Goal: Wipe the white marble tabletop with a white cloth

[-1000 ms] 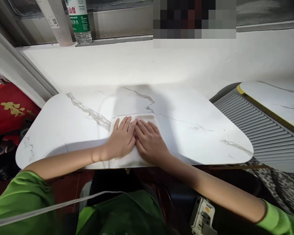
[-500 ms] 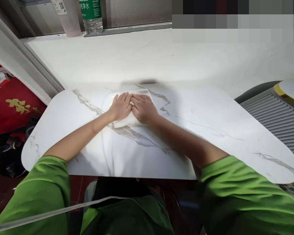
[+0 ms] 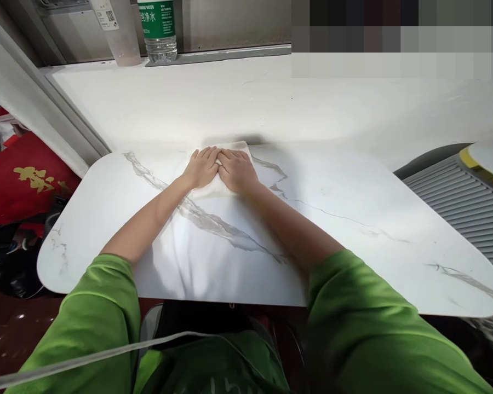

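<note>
Atop cloth, 2 palm-down hands

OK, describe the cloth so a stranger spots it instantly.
Find the white table along the wall. Near its far edge, the left hand and right hand lie side by side. The cloth is beneath them: plain off-white, without the table's grey veins.

From my remote view I have a long, white, smooth table with rounded corners and grey-brown marble-like veins, and directly on it, close to its far edge, lies a flat, off-white, roughly rectangular cloth, partly hidden from me.
</note>
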Motion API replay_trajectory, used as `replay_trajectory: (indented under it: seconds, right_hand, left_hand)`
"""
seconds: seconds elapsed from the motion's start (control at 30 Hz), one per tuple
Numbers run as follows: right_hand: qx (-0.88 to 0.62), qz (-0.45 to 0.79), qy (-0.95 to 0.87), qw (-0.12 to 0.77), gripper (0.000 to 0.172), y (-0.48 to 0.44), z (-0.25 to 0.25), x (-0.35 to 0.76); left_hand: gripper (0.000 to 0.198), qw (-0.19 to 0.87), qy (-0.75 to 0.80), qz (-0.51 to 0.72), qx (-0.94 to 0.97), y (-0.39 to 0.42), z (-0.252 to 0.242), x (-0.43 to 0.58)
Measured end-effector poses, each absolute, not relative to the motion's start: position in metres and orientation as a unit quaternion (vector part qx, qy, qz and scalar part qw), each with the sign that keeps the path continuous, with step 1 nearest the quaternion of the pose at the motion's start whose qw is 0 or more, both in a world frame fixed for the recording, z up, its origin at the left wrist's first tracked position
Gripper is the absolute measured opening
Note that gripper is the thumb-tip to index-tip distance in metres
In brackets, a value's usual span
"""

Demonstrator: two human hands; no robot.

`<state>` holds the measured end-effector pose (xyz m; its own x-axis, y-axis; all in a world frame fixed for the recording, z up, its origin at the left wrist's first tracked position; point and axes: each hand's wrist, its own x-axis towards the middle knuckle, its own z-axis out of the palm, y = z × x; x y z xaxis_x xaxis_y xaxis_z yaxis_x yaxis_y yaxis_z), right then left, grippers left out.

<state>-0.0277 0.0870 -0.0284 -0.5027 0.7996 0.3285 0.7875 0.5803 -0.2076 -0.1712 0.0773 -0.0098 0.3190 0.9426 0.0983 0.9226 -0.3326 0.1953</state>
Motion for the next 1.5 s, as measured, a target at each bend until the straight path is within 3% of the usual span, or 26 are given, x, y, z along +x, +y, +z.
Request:
replay_trajectory:
  seconds: [0.4,0.6,0.77,1.17,1.33,1.5]
  right_hand:
    - [-0.387,-0.012,-0.894,0.227,0.047,-0.094,-0.022,-0.04]
    - [-0.256,0.049,-0.935,0.242,0.043,-0.097,-0.013,-0.035]
    - [-0.217,0.076,-0.941,0.249,0.044,-0.05,-0.019,-0.053]
    - [-0.369,0.038,-0.901,0.225,0.046,0.089,-0.024,-0.162]
    - [-0.39,0.041,-0.89,0.231,0.047,0.097,-0.026,-0.167]
    - [-0.385,0.029,-0.896,0.217,0.05,0.053,-0.024,-0.157]
  left_hand:
    - [0.059,0.052,0.518,0.105,0.847,-0.105,-0.007,-0.209]
    - [0.06,0.041,0.585,0.113,0.802,-0.151,-0.004,-0.212]
    - [0.064,0.039,0.641,0.098,0.76,-0.121,-0.007,-0.224]
    - [0.061,0.053,0.669,0.054,0.739,0.06,-0.002,-0.313]
    - [0.061,0.067,0.662,0.036,0.746,0.069,0.003,-0.312]
    - [0.06,0.061,0.64,0.062,0.763,0.027,0.0,-0.311]
